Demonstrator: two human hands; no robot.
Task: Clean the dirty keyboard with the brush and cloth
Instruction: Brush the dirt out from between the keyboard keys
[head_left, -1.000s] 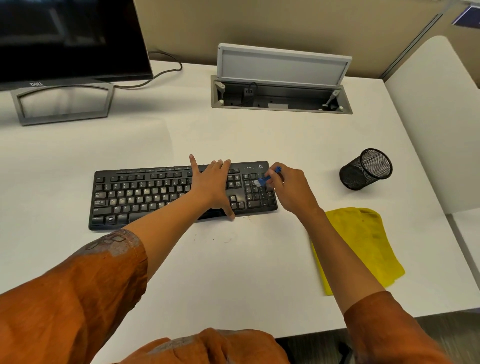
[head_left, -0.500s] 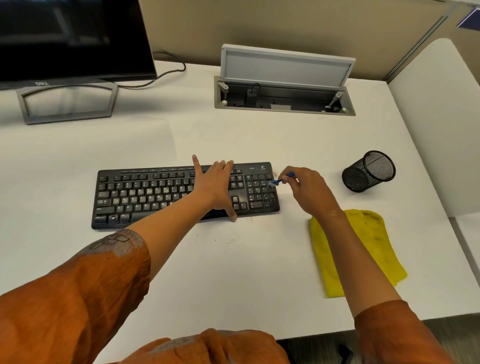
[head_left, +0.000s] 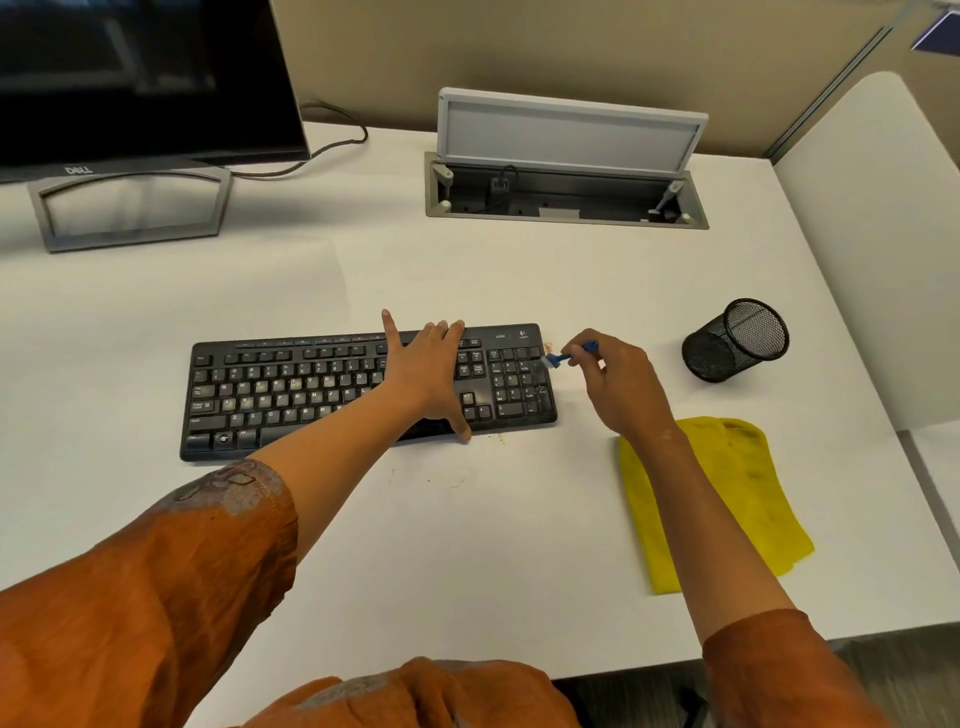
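At the right end of the keyboard (head_left: 332, 395), the right hand (head_left: 621, 384) pinches a small blue-handled brush (head_left: 569, 356) between thumb and fingertips, its pale bristle tip angled down and touching or just over the keyboard's right edge beside the number pad, where a few orange-brown crumbs lie on the white surface. The left hand (head_left: 428, 371) lies flat and spread on the keys between the letter block and the number pad, palm down and holding nothing — its thumb reaches over the front edge and its index finger points away past the top row. The keyboard itself is a flat black plastic slab with low, square keys, several of the letter keys smudged pale with grime. More specks dot the smooth white desk (head_left: 467, 545) just in front of it. Near the right forearm, a soft yellow cloth (head_left: 748, 488) lies folded into a rough oblong, faintly stained, partly hidden under the wrist. Farther right stands a black wire-mesh pen cup (head_left: 735, 340), cylindrical and see-through. Toward the back of the desk a grey metal cable box (head_left: 566, 161) sits recessed with its rectangular lid propped open, and at far left a dark glossy monitor (head_left: 140, 78) rests on an open grey frame stand. Both arms wear loose rust-orange sleeves with a grey printed pattern.
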